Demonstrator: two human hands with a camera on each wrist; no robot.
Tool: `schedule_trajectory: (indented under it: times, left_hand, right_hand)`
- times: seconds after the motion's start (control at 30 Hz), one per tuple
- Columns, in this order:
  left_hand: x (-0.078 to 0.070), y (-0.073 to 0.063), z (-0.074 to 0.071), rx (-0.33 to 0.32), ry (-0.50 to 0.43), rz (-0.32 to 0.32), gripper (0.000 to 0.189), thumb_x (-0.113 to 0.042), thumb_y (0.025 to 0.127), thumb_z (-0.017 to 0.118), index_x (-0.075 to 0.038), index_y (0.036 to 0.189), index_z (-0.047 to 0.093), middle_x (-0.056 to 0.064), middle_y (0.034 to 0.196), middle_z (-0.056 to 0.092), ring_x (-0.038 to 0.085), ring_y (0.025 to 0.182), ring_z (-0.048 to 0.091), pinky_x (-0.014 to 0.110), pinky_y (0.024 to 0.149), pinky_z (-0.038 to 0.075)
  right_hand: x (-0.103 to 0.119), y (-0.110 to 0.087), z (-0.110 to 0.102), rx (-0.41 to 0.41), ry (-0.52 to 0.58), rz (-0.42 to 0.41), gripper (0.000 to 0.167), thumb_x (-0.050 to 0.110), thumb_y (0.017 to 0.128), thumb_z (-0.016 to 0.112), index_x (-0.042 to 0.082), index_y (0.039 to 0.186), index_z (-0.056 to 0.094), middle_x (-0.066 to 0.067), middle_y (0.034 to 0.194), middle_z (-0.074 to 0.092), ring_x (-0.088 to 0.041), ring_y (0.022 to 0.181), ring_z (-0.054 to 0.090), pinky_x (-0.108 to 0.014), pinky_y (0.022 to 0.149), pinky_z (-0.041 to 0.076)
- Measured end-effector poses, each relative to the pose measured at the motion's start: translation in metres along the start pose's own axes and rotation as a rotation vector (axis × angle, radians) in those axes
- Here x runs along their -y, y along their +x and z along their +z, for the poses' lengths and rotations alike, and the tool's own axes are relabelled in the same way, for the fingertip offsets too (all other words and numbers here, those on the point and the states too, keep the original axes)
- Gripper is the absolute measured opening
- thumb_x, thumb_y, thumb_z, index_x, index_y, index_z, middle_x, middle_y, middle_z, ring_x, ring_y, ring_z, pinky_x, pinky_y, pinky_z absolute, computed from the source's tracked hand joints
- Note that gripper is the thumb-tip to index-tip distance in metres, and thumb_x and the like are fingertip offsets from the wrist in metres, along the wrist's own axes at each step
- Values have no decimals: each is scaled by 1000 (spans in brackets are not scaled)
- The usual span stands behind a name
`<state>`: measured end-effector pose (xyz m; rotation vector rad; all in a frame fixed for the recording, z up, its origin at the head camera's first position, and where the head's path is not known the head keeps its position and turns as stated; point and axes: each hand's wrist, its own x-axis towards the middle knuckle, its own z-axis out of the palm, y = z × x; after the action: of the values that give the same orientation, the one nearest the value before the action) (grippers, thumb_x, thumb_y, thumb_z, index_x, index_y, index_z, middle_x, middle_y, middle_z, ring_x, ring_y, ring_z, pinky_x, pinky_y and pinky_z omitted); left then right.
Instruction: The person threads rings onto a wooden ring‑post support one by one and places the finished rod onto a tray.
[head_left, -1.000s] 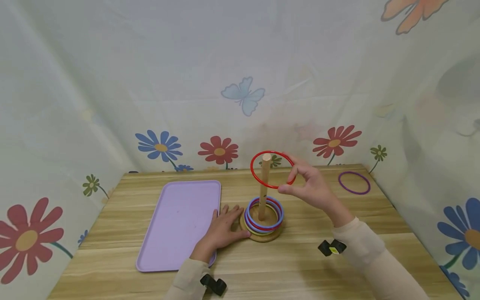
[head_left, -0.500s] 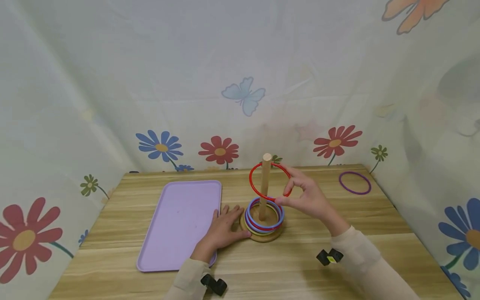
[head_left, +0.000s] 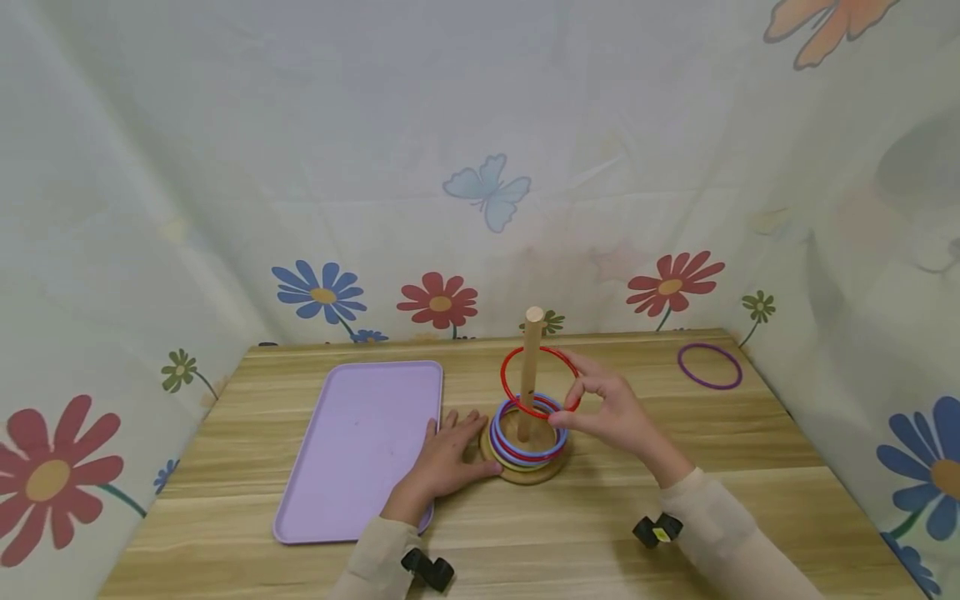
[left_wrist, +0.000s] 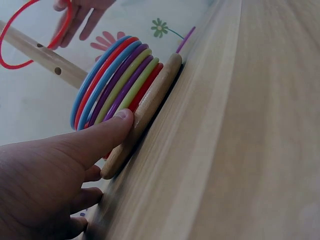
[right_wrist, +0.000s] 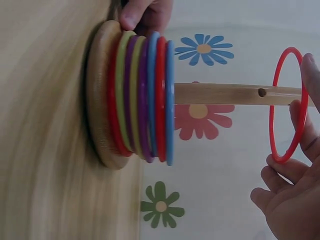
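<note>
Between thumb and fingers, my right hand (head_left: 611,410) pinches a red ring (right_wrist: 272,125). The ring encircles the wooden peg (head_left: 530,358) partway up, above a stack of rings. Blue, red, purple and yellow-green rings (right_wrist: 142,100) lie piled on the round wooden base (right_wrist: 98,100), with a blue one on top. My left hand (head_left: 442,458) rests with spread fingers on the table at the left of the base. In the left wrist view its thumb (left_wrist: 112,129) touches the base's edge, close beside the lowest rings.
A purple ring (head_left: 708,386) lies by itself at the back right of the wooden table (head_left: 675,550). Left of the stand is a flat lilac tray (head_left: 352,450), partly covered by the left wrist. A flower-printed cloth (head_left: 360,183) hangs behind and at both sides.
My right hand has lowered the red ring from the peg's top to partway down it, nearer the stack. The left hand has stayed in place.
</note>
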<state>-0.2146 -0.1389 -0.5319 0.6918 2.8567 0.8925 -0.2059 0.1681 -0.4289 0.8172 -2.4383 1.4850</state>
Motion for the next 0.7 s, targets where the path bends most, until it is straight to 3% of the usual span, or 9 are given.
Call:
schedule_trajectory:
  times: [0.4, 0.7]
  left_hand:
    - [-1, 0, -2, 17, -2, -18, 89, -62, 89, 77, -13, 159, 49, 14, 166, 40, 48, 157, 21, 71, 124, 1]
    - [0, 1, -2, 10, -10, -4, 90, -62, 89, 77, -10, 158, 50, 17, 165, 42, 51, 156, 23, 73, 123, 4]
  right_hand:
    - [-17, -9, 14, 17, -6, 84, 24, 20, 83, 93, 22, 75, 70, -19, 162, 45, -48, 153, 32, -74, 120, 22]
    - [-29, -10, 21, 104, -16, 126, 15, 24, 85, 91, 23, 78, 77, -23, 163, 42, -48, 153, 33, -71, 120, 25]
